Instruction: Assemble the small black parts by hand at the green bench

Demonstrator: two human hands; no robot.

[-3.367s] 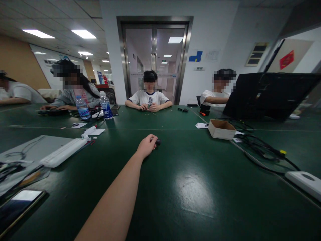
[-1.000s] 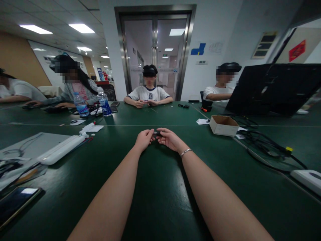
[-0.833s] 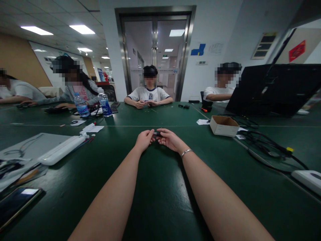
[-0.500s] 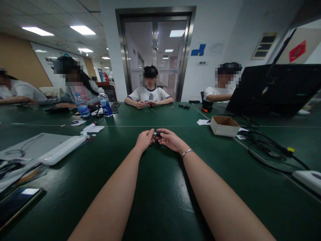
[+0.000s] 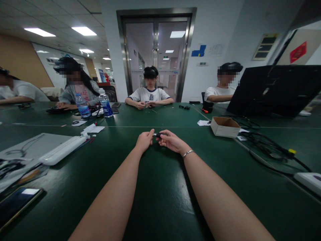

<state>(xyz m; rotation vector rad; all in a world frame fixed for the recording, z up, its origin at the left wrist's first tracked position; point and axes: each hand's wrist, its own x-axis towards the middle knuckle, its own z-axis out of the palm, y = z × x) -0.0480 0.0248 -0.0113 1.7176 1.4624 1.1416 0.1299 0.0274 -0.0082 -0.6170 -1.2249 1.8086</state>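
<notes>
Both my arms stretch out over the dark green table [image 5: 160,201]. My left hand [image 5: 144,140] and my right hand [image 5: 172,140] meet at the table's middle, fingers pinched on a small black object [image 5: 157,135] held between them just above the surface. A thin bracelet [image 5: 188,153] circles my right wrist. The object is too small to name.
A cardboard box [image 5: 224,127] and tangled black cables [image 5: 265,147] lie right, behind them an open laptop [image 5: 273,90]. A white power strip [image 5: 62,151], papers and a phone [image 5: 17,204] lie left. Two water bottles [image 5: 106,106] stand far left. Several people sit across the table.
3.4 s ago only my left hand lay on the black object on the table. My right hand has joined it. Over the last second both hands stay nearly still.
</notes>
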